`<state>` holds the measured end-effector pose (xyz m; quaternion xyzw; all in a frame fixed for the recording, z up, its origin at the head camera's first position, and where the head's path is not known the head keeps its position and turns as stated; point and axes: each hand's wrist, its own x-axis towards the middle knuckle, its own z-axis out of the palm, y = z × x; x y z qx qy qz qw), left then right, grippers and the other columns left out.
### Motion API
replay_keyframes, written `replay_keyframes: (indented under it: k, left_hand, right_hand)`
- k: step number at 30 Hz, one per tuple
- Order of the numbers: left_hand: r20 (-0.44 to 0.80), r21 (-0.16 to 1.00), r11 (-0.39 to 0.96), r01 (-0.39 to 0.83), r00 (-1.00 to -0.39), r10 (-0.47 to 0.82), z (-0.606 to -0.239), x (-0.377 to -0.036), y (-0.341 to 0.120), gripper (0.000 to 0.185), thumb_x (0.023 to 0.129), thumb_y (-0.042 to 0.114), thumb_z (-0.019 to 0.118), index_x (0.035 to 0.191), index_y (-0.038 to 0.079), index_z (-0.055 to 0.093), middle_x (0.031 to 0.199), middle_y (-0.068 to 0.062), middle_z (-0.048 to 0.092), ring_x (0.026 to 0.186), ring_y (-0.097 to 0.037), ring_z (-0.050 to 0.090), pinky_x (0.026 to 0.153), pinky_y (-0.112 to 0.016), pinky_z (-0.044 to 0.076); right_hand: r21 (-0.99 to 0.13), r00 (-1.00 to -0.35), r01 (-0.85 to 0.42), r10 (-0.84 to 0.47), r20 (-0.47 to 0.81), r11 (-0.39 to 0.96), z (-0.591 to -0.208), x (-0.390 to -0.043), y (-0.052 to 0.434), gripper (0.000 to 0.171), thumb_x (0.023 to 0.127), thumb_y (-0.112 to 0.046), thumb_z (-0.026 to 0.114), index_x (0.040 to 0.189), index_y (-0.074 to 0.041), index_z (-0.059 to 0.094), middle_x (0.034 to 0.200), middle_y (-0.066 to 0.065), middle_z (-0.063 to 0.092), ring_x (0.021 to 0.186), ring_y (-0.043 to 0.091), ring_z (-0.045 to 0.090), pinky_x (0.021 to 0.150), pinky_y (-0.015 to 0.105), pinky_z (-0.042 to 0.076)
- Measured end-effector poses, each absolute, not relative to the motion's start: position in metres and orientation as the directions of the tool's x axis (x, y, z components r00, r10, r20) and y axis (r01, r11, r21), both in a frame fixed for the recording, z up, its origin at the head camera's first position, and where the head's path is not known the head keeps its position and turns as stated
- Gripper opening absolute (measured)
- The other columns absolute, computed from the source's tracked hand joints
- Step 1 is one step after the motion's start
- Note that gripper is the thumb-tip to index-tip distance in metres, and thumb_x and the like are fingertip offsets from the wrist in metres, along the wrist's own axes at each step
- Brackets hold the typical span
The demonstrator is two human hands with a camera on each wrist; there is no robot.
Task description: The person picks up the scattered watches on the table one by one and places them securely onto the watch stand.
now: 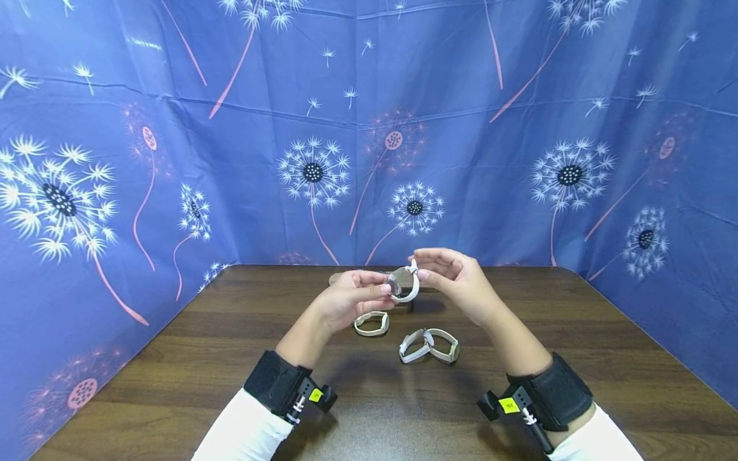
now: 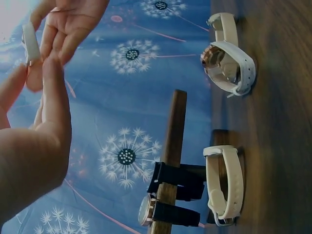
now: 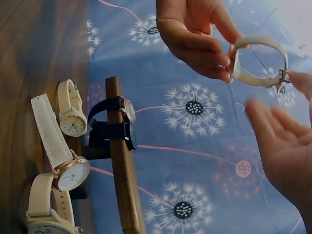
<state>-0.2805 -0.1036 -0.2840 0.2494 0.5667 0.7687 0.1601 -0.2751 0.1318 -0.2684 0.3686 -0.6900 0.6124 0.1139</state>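
Observation:
Up over the table, both hands are on a white-strapped wristwatch point(image 1: 416, 288), its strap forming a loop. My left hand point(image 1: 346, 299) grips the watch at its case, thumb on the near side and fingers behind. At the strap's far side, the thumb and fingers of my right hand point(image 1: 461, 282) pinch the buckle end. In the right wrist view the metal buckle point(image 3: 281, 79) sits at a right fingertip, and the left fingers point(image 3: 214, 56) cover part of the case. The watch dial is turned away from view.
On the brown table point(image 1: 190, 365) a cream watch point(image 1: 371, 333) lies to the left, with a white watch point(image 1: 412, 357) and another cream watch point(image 1: 453, 352) touching each other nearer me. Behind stands a wooden bar point(image 3: 122, 170) carrying watches with black straps point(image 3: 105, 130). A blue dandelion curtain point(image 1: 357, 77) surrounds the table.

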Motion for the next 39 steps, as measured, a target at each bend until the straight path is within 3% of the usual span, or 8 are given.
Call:
replay_keyframes:
  k: [3,7,11,18,23,27,32,39]
  left_hand:
    - [0.195,0.926,-0.377,0.015,-0.874,0.446,-0.283,-0.282,-0.103,0.016,0.095,-0.009,0.051,0.098,-0.002,0.065,0.089,-0.009,0.07,0.083,-0.018,0.07,0.085,-0.03,0.055]
    - [0.16,0.891,-0.453,-0.024,-0.918,0.363,-0.281,-0.283,-0.102,0.017,0.096,-0.007,0.051,0.091,0.001,0.065,0.086,-0.01,0.069,0.081,-0.018,0.07,0.083,-0.027,0.055]
    - [0.13,0.875,-0.481,-0.052,-0.933,0.337,-0.28,-0.282,-0.1,0.02,0.096,-0.007,0.051,0.087,0.001,0.066,0.084,-0.011,0.069,0.079,-0.018,0.07,0.08,-0.026,0.056]
    - [0.109,0.894,-0.441,-0.075,-0.92,0.376,-0.281,-0.28,-0.098,0.02,0.097,-0.004,0.052,0.086,0.004,0.067,0.084,-0.011,0.069,0.078,-0.019,0.07,0.079,-0.027,0.057]
    - [0.099,0.944,-0.325,-0.06,-0.887,0.452,-0.283,-0.281,-0.098,0.014,0.099,0.003,0.051,0.094,0.004,0.064,0.082,-0.011,0.07,0.075,-0.02,0.071,0.074,-0.029,0.058]
    - [0.109,0.985,-0.169,0.033,-0.881,0.461,-0.285,-0.281,-0.102,0.01,0.097,0.005,0.057,0.102,-0.003,0.061,0.08,-0.011,0.07,0.072,-0.019,0.07,0.073,-0.033,0.059]
    - [0.205,0.974,-0.01,0.227,-0.859,0.469,-0.284,-0.28,-0.104,0.025,0.088,-0.001,0.068,0.109,-0.012,0.062,0.086,-0.011,0.07,0.076,-0.022,0.069,0.079,-0.045,0.058]
    - [0.395,0.887,0.091,0.452,-0.847,0.355,-0.278,-0.269,-0.095,0.031,0.08,0.007,0.079,0.107,-0.003,0.066,0.089,-0.009,0.071,0.081,-0.017,0.069,0.075,-0.034,0.058]
  right_hand:
    - [-0.621,-0.594,-0.783,-0.337,0.731,0.034,-0.269,-0.276,0.129,0.048,0.086,0.003,0.07,0.131,0.008,0.054,0.132,0.017,0.057,0.119,0.02,0.058,0.099,0.029,0.047]
    - [-0.147,-0.261,-0.946,-0.413,0.873,0.288,-0.269,-0.276,0.121,0.05,0.075,0.004,0.078,0.122,0.003,0.063,0.13,0.017,0.058,0.121,0.029,0.054,0.105,0.035,0.041]
    - [0.298,0.035,-0.857,-0.528,0.848,0.421,-0.268,-0.275,0.112,0.038,0.075,0.0,0.075,0.112,-0.002,0.07,0.117,0.016,0.065,0.107,0.032,0.061,0.094,0.043,0.049]
    - [0.42,0.155,-0.778,-0.504,0.849,0.468,-0.271,-0.276,0.111,0.015,0.087,-0.001,0.062,0.098,0.002,0.072,0.096,0.014,0.069,0.086,0.029,0.065,0.076,0.039,0.057]
    - [0.222,-0.008,-0.854,-0.44,0.898,0.47,-0.274,-0.281,0.119,0.023,0.075,0.008,0.076,0.097,0.001,0.074,0.089,0.01,0.072,0.079,0.024,0.066,0.071,0.034,0.056]
    - [-0.147,-0.351,-0.849,-0.333,0.875,0.508,-0.275,-0.284,0.127,0.019,0.077,0.002,0.079,0.096,-0.001,0.077,0.081,0.007,0.073,0.063,0.013,0.063,0.056,0.023,0.051]
    - [-0.654,-0.745,-0.662,-0.221,0.63,0.367,-0.274,-0.285,0.132,0.021,0.088,-0.011,0.073,0.103,0.003,0.075,0.082,0.014,0.073,0.06,0.013,0.068,0.056,0.023,0.055]
    - [-0.832,-0.841,-0.533,-0.211,0.499,0.156,-0.272,-0.285,0.131,0.028,0.09,-0.01,0.071,0.109,0.011,0.069,0.097,0.022,0.071,0.071,0.016,0.071,0.069,0.032,0.059]
